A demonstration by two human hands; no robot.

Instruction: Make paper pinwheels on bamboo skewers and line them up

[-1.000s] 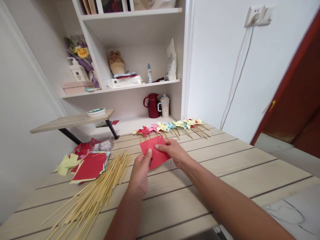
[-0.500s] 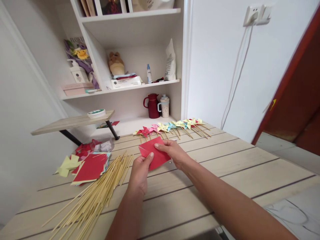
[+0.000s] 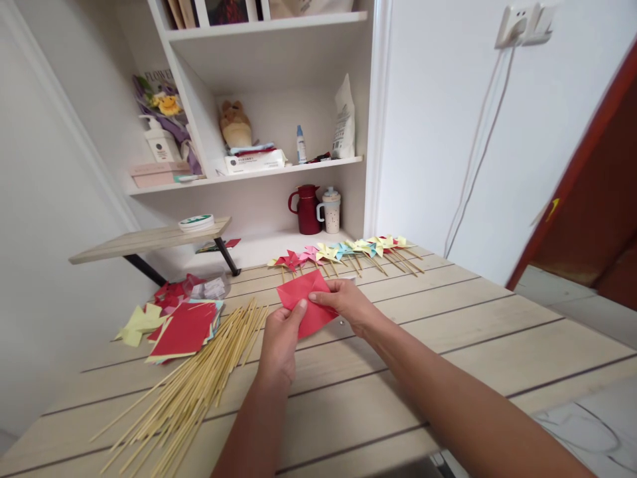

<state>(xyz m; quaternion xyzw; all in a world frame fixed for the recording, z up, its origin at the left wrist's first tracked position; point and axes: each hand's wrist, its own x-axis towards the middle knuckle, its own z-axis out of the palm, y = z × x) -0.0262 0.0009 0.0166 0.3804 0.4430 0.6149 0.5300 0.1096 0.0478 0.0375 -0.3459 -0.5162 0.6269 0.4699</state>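
Observation:
A square sheet of red paper (image 3: 312,317) is held above the table between both hands. My left hand (image 3: 281,338) pinches its lower left edge, thumb on top. At its right side my right hand (image 3: 346,302) grips it, the thumb lying across the face and the other fingers mostly hidden behind. Crease lines show faintly on the sheet. Left of my hands lie a bundle of thin wooden sticks (image 3: 199,388) and a stack of coloured paper squares (image 3: 183,330), red on top. Beyond the sheet, paper pinwheels (image 3: 328,253) on sticks lie in a row.
A yellow folded pinwheel (image 3: 138,325) and a clear bag of small white pieces (image 3: 212,288) lie at the left by a small raised shelf (image 3: 149,240) holding rolls of tape. Behind stand a dark red jug (image 3: 309,211) and a speckled cup (image 3: 331,211).
Both hands keep their hold on the red paper, with only a slight shift of the thumbs and sheet. The whole view has moved a little, so the surroundings appear slightly further right.

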